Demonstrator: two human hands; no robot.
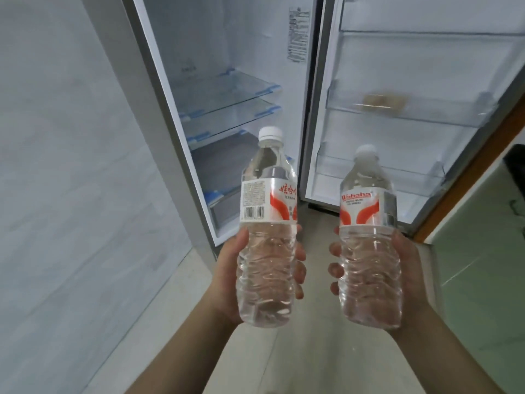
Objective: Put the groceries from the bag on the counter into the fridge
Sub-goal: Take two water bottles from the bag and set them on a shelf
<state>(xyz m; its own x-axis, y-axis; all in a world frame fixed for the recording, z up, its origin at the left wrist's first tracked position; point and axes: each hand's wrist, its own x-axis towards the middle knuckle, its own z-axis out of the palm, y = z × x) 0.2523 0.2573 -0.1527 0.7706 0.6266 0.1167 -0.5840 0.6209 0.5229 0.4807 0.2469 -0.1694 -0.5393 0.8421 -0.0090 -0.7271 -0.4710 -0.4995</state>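
Before the open fridge (227,81), two capped water bottles stand upright, side by side but apart, both full of clear water. At seven o'clock the left hand (227,280) wraps the lower body of the left bottle (268,223); at five o'clock the right hand (409,268) grips the right bottle (369,237) likewise. Glass shelves (224,95) at eleven o'clock hold nothing. At two o'clock a door bin (412,106) carries a blurred tan item.

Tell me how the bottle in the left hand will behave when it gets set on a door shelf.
The left bottle looks full, so probably heavy for its size. Its thin ribbed plastic likely flexes a little under the left hand. Tall and narrow, it may tip unless it stands upright behind a door shelf rail.
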